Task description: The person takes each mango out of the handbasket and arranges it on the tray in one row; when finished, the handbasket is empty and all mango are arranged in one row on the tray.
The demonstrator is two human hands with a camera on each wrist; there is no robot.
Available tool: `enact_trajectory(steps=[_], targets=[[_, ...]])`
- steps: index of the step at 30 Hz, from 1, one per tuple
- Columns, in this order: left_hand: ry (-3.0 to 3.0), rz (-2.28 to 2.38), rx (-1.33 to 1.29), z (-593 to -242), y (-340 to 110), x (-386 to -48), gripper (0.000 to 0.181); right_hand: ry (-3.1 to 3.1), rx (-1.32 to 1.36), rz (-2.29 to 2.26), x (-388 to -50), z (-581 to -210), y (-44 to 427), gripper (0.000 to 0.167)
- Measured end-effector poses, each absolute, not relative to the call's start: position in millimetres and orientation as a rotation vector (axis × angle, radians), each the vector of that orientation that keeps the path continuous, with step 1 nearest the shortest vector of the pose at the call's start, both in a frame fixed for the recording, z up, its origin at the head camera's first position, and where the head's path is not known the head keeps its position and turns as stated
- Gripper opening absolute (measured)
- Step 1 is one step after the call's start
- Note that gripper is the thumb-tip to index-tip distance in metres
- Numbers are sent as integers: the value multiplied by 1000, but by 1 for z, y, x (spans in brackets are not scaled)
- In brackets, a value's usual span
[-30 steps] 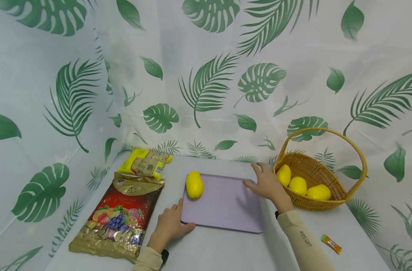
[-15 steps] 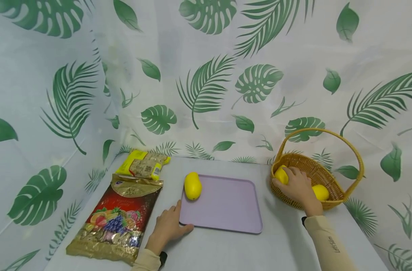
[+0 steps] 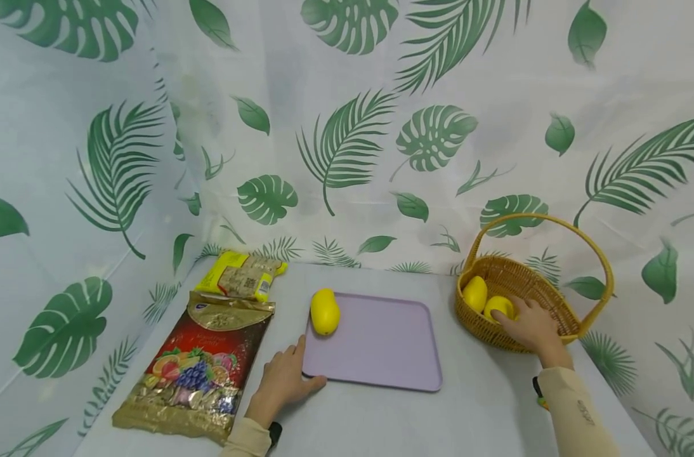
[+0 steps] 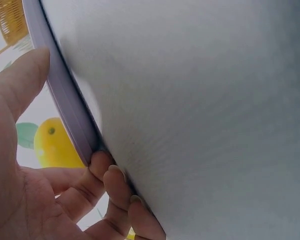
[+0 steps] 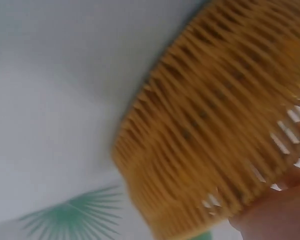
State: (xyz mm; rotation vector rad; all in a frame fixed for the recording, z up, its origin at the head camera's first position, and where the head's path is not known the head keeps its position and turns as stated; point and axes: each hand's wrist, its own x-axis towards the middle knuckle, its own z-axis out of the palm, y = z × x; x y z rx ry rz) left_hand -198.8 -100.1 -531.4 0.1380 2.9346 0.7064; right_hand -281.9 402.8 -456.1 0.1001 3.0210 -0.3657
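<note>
Head view: left hand (image 3: 286,379), fingers relaxed, touches the tray (image 3: 381,343); right hand (image 3: 531,325) partly covers a mango (image 3: 498,304) in the basket (image 3: 538,280), grip unclear.

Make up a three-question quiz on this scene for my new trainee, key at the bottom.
1. Multiple choice. What lies on the purple tray?
A) a red-and-gold bag
B) a yellow fruit
C) a wristwatch

2. True or false. The left hand is inside the wicker basket.

3. Fill in the blank. The ____ hand reaches over the rim into the basket.

Key
1. B: the fruit lies toward the tray's left side in the head view.
2. False: that hand is at the tray's near left corner.
3. Right: the right hand is in the basket, among more yellow fruit.
</note>
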Motion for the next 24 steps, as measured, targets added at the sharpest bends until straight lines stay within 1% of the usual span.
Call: enact_trajectory(steps=[11, 24], targets=[[2946, 710, 138, -530, -103, -199, 103, 2933, 142, -367, -294, -459, 410, 102], [2948, 730, 151, -527, -101, -198, 102, 2795, 97, -340, -306, -454, 415, 99]])
